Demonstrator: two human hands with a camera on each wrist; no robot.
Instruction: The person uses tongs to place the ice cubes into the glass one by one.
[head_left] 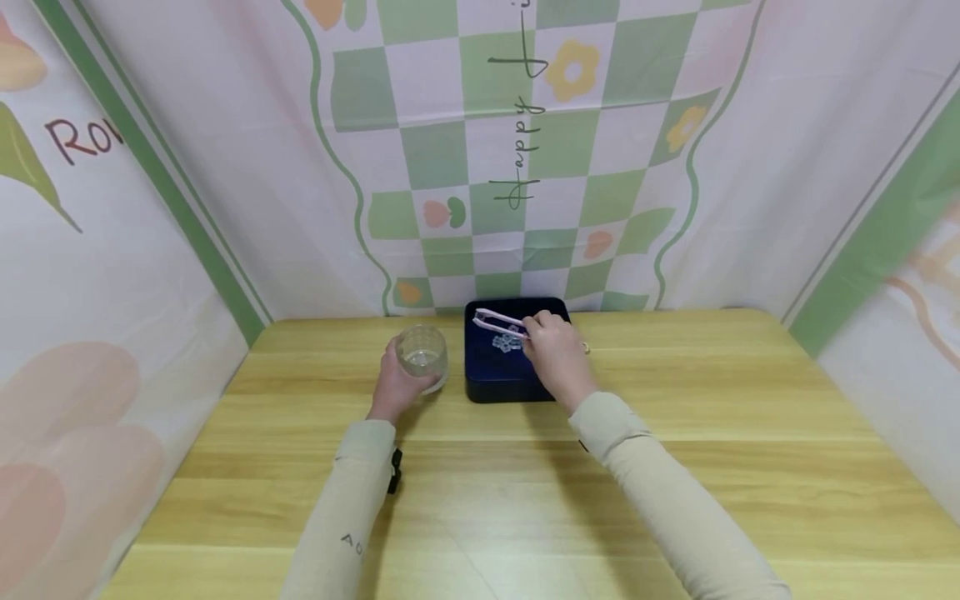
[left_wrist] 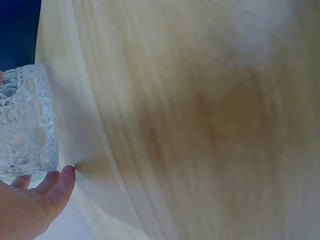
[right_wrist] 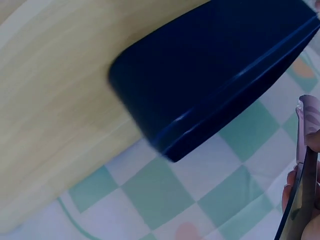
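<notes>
Beyond beige sleeves at lower frame, grips glass left of centre with left hand, pinches pink tongs over central tray with right hand, apparently partway with clear pieces left there.

Pale-pink tongs, navy tray, green-white checked cloth

Over my feed I see a wood-grain table, a green-and-white checked backdrop behind its far edge, pale printed sheets beyond its left and right edges, and glare toward its near edge.
</notes>
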